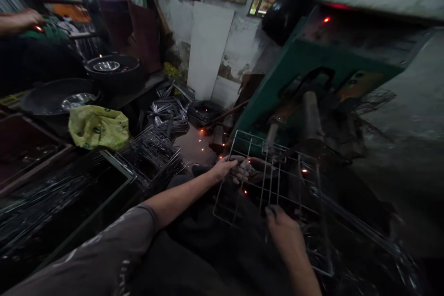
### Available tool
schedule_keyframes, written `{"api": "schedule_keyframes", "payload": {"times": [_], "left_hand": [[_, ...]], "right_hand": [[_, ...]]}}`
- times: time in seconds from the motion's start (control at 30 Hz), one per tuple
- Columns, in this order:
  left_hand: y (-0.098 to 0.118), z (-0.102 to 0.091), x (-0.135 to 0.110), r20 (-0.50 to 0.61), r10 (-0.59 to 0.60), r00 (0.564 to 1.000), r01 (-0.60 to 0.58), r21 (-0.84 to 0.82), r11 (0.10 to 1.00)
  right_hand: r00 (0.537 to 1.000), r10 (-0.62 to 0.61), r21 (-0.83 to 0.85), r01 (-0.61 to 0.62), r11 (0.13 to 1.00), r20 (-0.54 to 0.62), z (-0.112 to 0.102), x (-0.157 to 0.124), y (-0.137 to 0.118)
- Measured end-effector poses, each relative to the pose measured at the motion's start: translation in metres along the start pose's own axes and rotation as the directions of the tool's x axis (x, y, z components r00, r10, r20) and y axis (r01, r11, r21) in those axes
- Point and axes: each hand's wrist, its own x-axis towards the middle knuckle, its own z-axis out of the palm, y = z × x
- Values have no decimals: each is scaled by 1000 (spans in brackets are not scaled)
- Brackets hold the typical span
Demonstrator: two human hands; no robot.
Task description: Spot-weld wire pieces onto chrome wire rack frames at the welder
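A wire grid rack (256, 180) lies tilted in front of me, its far edge under the electrodes of a green welding machine (312, 64). My left hand (231, 169) grips the rack's left edge, fingers wrapped round the wire. My right hand (282, 229) holds the rack's near side, fingers curled over a wire. Small orange sparks (304, 171) glow on the rack and on the floor near it.
Stacks of finished wire racks (152, 152) and more wire parts (169, 111) lie to the left. A yellow plastic bag (98, 127) sits by dark round pans (58, 97). Another person's arm (21, 21) shows at far left. A tray of wire rods (52, 203) is near left.
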Motion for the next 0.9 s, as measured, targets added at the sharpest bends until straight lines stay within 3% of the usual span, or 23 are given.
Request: {"api": "schedule_keyframes", "payload": {"times": [0.1, 0.2, 0.4, 0.53, 0.7, 0.9], "left_hand": [[8, -3, 4, -53, 16, 998, -18, -36, 999], [19, -5, 11, -136, 34, 990, -40, -46, 998], [30, -3, 26, -191, 38, 981, -39, -2, 999], [31, -3, 32, -169, 30, 985, -30, 5, 1000], [36, -6, 34, -185, 15, 983, -6, 49, 999], [36, -8, 40, -190, -11, 982, 24, 63, 998]], "right_hand": [[987, -116, 145, 132, 981, -113, -27, -14, 15], [946, -270, 101, 291, 951, -180, -47, -22, 35], [952, -297, -109, 288, 952, -81, -59, -2, 47], [939, -341, -77, 337, 938, -45, -67, 13, 47], [893, -449, -4, 449, 893, -5, -76, 14, 42], [828, -559, -126, 559, 820, 32, -80, 11, 33]]}}
